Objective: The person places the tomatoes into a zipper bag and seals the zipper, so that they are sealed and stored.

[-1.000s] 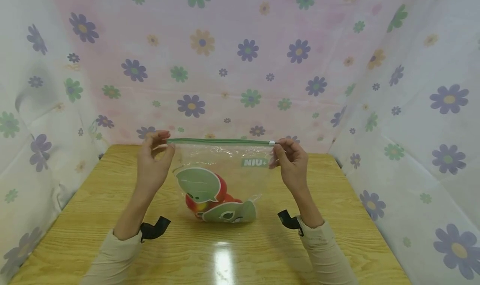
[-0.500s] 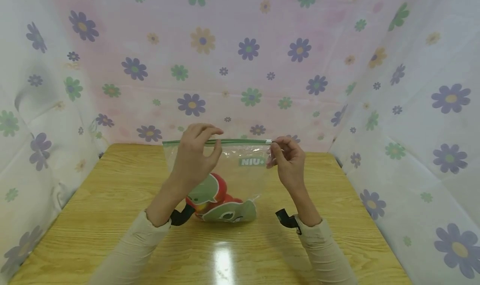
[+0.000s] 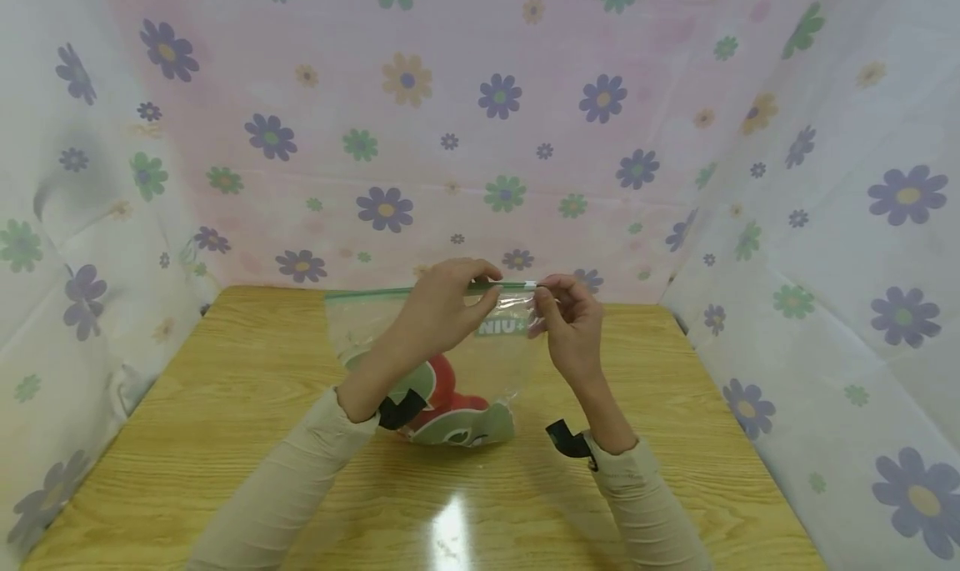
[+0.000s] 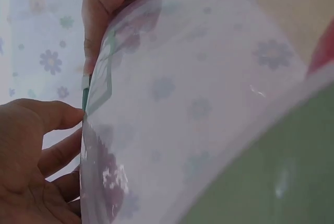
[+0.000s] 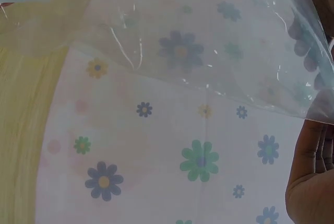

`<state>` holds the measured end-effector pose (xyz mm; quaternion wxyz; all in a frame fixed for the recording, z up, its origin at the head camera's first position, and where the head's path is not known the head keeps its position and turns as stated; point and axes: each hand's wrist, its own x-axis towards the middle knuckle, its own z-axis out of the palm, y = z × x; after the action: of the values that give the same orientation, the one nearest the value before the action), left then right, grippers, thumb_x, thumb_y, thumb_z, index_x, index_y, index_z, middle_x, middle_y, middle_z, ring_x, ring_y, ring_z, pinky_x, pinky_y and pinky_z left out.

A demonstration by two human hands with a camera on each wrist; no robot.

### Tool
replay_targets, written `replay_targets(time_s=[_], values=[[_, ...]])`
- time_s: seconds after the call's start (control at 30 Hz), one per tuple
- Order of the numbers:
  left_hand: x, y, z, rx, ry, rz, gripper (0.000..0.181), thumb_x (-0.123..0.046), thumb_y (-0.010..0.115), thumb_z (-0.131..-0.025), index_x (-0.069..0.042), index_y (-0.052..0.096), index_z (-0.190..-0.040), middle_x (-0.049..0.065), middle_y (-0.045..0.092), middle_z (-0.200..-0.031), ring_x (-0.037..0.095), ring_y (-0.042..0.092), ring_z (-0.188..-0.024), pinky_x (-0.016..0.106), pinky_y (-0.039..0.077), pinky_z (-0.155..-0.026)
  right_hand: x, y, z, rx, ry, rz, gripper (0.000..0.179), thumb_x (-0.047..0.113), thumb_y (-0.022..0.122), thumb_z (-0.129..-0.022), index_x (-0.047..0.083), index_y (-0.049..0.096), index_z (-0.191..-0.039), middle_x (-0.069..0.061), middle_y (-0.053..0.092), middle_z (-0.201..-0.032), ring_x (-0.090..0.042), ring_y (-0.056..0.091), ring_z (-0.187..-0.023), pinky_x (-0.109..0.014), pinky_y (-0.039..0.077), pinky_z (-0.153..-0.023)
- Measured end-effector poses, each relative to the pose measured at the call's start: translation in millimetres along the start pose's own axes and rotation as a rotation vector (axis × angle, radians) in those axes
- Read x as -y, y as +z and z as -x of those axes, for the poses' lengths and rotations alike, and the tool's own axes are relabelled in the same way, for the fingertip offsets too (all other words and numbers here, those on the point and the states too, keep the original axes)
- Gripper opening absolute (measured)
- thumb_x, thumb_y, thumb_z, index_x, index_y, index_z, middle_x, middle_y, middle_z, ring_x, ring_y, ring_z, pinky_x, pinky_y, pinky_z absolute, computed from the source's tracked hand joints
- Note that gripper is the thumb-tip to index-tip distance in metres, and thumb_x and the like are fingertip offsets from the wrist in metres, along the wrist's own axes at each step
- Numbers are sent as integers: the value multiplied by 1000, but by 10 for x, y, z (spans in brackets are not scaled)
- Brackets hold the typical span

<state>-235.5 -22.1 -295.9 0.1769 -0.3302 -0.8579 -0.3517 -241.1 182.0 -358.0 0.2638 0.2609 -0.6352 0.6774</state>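
A clear plastic slider bag (image 3: 487, 367) stands upright, its bottom on the table. Along its top runs a green zip strip (image 3: 367, 293) with a white slider (image 3: 530, 284) near the right end. Red rounded things (image 3: 444, 378) show inside, partly hidden by green printed shapes. My right hand (image 3: 577, 329) pinches the top right corner beside the slider. My left hand (image 3: 442, 308) has thumb and forefinger on either side of the zip strip, left of the slider. In the left wrist view, the left fingertips (image 4: 73, 115) meet the bag's edge just below the slider.
The bag stands on a wood-grain table (image 3: 645, 488). Flower-patterned cloth (image 3: 450, 87) encloses it at the back and both sides. A dark wrist camera (image 3: 567, 439) juts from the right cuff, and the left one overlaps the bag.
My left hand has left the bag's top left corner and travelled right along the zip strip, close to the slider. My right hand keeps its pinch, shifted slightly left.
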Motion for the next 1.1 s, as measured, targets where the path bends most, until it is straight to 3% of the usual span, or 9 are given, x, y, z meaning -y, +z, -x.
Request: replay_targets(time_s=[0.17,0.53,0.93,1.1], values=[[-50,47,-42,-15,30,38,18,-16,66,-100,-4,72,-113,7,73,-107,20,68,-98,35,56,-89,-10,24,-1,6,-16,18,13,-7,56,-101,-19,53,-104,-3,65,-79,-6,62,-58,-22,55,-47],[-74,157,-34,-131,39,90,12,-14,70,-98,-5,75,-104,6,72,-99,19,69,-91,32,57,-81,12,69,4,30,-35,19,14,-6,54,-102,-19,50,-105,2,63,-81,-4,60,-55,-22,54,-47],[-95,221,-53,-113,52,96,13,-16,71,-98,-6,75,-105,6,72,-100,16,68,-84,29,57,-76,14,72,17,44,-55,29,9,-10,51,-101,-17,51,-107,-2,61,-84,-6,57,-51,-24,55,-47],[-123,221,-51,-105,47,85,12,-15,70,-98,-6,74,-105,6,73,-100,17,66,-81,31,56,-73,12,55,18,64,-64,27,15,-4,53,-103,-17,51,-109,-7,61,-85,-6,58,-52,-25,55,-48]])
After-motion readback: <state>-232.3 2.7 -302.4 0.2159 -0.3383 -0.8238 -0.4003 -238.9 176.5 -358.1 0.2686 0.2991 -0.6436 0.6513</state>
